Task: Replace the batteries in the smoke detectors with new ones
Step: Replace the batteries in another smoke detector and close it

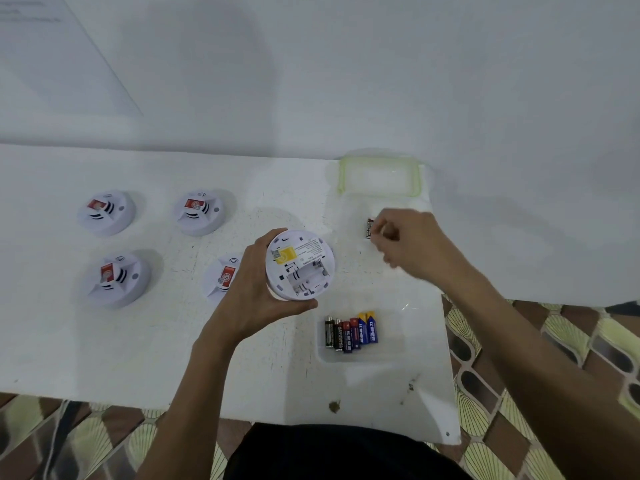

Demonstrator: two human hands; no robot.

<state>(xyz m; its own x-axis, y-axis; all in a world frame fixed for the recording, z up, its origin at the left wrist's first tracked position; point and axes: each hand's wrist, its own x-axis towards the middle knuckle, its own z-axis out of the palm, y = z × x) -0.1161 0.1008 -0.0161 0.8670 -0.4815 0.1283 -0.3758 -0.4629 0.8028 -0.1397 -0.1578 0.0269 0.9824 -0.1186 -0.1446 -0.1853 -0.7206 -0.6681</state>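
My left hand (252, 292) grips a white round smoke detector (300, 265), held with its back up above the table. Its battery bay shows empty, beside a yellow label. My right hand (412, 244) is to its right, fingers pinched on a small red and black battery (369, 227) above a clear container. Several batteries (350, 332), black, red and blue, lie side by side in a clear tray (391, 351) near the front of the table.
Three more smoke detectors (105, 212) (198, 211) (116, 278) rest face up on the white table (138, 358), and a fourth (221, 277) is half hidden behind my left hand. A green-rimmed clear container lid (379, 176) leans at the wall. The table edge and tiled floor are to the right.
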